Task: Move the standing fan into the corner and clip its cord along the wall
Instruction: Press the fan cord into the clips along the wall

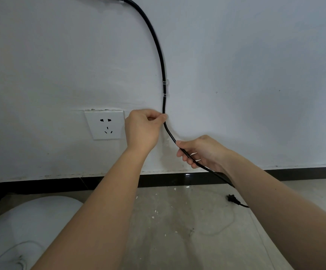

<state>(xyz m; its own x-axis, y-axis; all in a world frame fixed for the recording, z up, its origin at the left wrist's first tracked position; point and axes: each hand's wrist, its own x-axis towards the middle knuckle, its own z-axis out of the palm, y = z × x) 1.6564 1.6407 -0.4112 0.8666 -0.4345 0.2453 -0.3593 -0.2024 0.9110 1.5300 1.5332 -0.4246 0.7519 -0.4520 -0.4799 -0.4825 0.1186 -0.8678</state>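
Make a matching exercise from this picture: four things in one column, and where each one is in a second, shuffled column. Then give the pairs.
Things:
1. plug
2. socket
3. clip
4. left hand

Places:
A. on the wall, left of the cord
B. lying on the floor
C. pinching the cord below the clip
D. holding the cord to the wall

Pairs: 1-B, 2-A, 3-D, 4-C

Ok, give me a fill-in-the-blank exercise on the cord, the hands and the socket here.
1. The black cord is held to the wall by a clear ____ above the left hand.
2. The plug lies on the ____, not in the wall socket.
3. The right hand grips the cord ____ the left hand.

Missing words: clip; floor; below
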